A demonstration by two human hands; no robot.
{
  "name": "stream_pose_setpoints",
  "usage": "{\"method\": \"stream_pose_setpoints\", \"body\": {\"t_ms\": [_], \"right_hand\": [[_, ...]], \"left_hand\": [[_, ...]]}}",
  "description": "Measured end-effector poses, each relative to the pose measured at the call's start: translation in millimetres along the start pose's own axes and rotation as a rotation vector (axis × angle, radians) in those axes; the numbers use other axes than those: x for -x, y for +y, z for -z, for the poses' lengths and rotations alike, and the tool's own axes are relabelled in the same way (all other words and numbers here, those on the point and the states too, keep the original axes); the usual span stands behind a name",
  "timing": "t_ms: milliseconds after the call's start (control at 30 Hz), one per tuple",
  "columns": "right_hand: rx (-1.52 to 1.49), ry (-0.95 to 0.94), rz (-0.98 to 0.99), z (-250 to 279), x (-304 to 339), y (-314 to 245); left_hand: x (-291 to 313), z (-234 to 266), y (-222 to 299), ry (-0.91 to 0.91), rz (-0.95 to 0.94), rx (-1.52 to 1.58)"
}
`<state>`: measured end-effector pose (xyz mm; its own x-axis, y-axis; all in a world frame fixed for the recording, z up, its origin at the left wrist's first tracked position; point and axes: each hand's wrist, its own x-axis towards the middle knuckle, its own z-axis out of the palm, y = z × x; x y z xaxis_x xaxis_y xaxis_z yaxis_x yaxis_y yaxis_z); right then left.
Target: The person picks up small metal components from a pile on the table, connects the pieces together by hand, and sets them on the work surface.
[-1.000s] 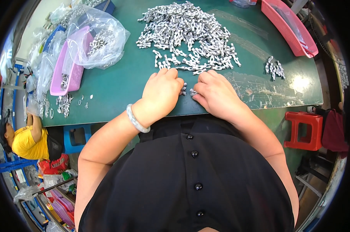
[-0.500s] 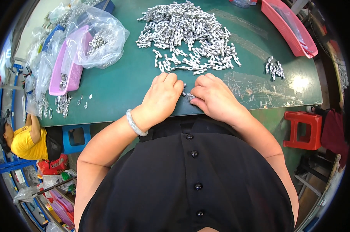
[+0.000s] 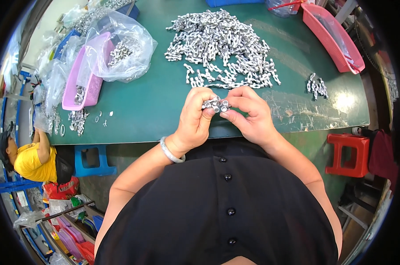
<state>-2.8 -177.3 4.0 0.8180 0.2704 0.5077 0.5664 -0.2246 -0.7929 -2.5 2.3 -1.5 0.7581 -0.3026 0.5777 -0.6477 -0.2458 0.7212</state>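
My left hand (image 3: 193, 118) and my right hand (image 3: 253, 115) meet above the table's near edge. Pinched between their fingertips is a small bunch of silvery metal pieces (image 3: 216, 105), their round hollow ends showing. The fingers cover the rest of the bunch. Just beyond my hands, a large pile of similar twisted, link-shaped metal pieces (image 3: 219, 44) lies on the green table (image 3: 151, 112). A small separate group of metal pieces (image 3: 317, 87) lies to the right of my right hand.
A pink basket (image 3: 330, 42) stands at the far right. On the left are a lilac basket (image 3: 83, 90), a clear plastic bag (image 3: 140, 57) with metal parts, and loose parts (image 3: 78, 121). A blue stool (image 3: 91, 160), a red stool (image 3: 348, 154) and a person in yellow (image 3: 32, 162) flank the table.
My hands have turned and lifted from low at the table, bringing the bunch of metal pieces into view between the fingertips. The whole view has shifted slightly.
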Motion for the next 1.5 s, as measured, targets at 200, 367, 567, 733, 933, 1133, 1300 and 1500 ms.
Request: {"method": "stream_pose_setpoints", "body": {"t_ms": [200,367,567,733,933,1133,1300,1500], "right_hand": [[0.029,0.056,0.083,-4,-4,-6],[0.088,0.082,0.193,-7,-8,-7],[0.194,0.111,0.335,-8,-16,-11],[0.168,0.124,0.344,-12,-16,-11],[-0.063,0.161,0.269,-20,-12,0],[-0.082,0.144,0.288,-19,-12,-2],[-0.069,0.142,0.286,-18,-12,-3],[-0.049,0.15,0.197,-19,-11,-4]], "left_hand": [[1,-5,-5,0.049,-0.049,0.134],[7,-12,-8,0.118,-0.017,0.266],[7,-14,-10,0.139,-0.057,0.356],[7,-15,-11,0.161,-0.11,0.376],[6,-23,-9,0.228,-0.118,0.4],[5,-21,-8,0.225,-0.169,0.362],[4,-18,-7,0.219,-0.179,0.297],[5,-22,-6,0.222,-0.083,0.389]]}}
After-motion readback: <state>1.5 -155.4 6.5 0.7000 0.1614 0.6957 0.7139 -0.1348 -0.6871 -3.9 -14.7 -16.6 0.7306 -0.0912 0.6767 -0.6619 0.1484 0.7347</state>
